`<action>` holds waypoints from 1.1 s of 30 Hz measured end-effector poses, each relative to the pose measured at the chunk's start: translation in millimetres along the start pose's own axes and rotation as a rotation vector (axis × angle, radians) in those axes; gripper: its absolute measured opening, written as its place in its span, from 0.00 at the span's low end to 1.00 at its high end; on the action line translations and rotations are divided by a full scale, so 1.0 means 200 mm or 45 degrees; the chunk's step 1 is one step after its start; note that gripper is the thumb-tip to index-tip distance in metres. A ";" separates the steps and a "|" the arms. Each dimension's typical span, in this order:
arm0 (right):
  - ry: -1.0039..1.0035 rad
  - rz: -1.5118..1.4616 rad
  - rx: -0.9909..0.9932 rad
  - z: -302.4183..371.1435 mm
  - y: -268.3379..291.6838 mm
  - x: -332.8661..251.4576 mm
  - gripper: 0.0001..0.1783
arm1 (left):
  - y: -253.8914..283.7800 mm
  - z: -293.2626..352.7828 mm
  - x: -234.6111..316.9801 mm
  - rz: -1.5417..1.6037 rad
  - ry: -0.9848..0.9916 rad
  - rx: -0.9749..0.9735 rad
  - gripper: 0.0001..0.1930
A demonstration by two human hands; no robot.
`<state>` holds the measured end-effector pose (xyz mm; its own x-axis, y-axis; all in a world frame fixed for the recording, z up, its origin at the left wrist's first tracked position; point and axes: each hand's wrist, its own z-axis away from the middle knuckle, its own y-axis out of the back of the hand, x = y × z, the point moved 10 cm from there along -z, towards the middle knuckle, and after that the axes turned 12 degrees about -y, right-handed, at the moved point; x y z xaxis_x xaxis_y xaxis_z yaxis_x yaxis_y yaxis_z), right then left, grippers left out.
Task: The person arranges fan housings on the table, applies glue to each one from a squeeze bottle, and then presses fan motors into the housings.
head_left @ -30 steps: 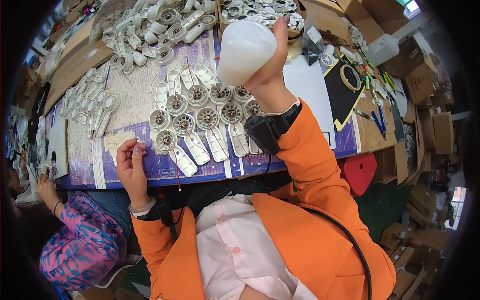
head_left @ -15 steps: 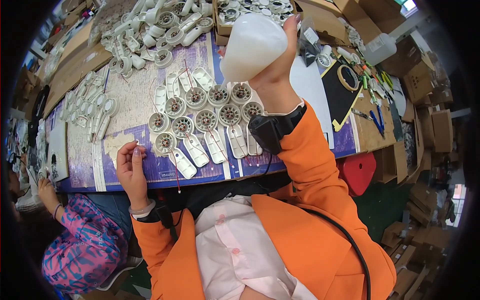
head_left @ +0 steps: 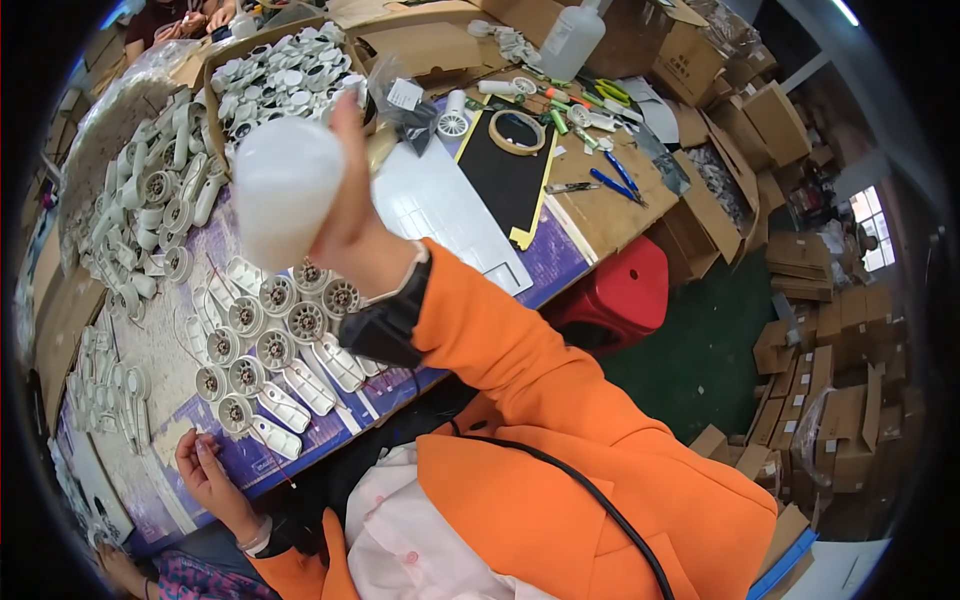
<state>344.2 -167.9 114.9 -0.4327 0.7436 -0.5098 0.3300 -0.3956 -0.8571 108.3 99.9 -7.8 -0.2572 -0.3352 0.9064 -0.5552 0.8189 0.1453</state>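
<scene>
My right hand (head_left: 352,205) is raised over the table, its fingers wrapped round a white translucent plastic bottle (head_left: 287,190), which is blurred. Below it on the table stand round white fan housings (head_left: 275,350) in rows, with motors and red wires inside. White handle shells (head_left: 310,385) lie beside and under them. Near the table's front edge, my left hand (head_left: 208,478) hovers by the closest housings, its fingers loosely curled and a little apart. Nothing shows in it.
A heap of white fan parts (head_left: 150,200) lies at left, behind it a carton of small parts (head_left: 345,55). Right of my arm are a white board (head_left: 440,215), tape roll (head_left: 517,132) and blue pliers (head_left: 620,178). A red stool (head_left: 625,290) stands below; a co-worker's sleeve (head_left: 210,580) shows lower left.
The view has swung to the right, so the table appears shifted left and tilted. My right hand still holds the bottle up; my left hand stays near the front edge.
</scene>
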 end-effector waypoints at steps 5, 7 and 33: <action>0.161 0.056 0.107 0.15 0.15 -0.19 0.46 | 0.05 0.03 0.01 0.008 0.011 0.028 0.11; 0.231 0.144 0.054 0.21 0.14 -0.28 0.47 | 0.01 0.01 0.01 0.058 -0.017 -0.018 0.10; -0.116 0.404 0.175 -0.11 -0.06 0.36 0.46 | -0.02 0.01 0.08 0.104 -0.014 0.017 0.08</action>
<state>326.9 -97.9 90.9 -0.4016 0.5235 -0.7514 0.3467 -0.6725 -0.6539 104.3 90.1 4.6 -0.3110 -0.2724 0.9105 -0.5423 0.8377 0.0654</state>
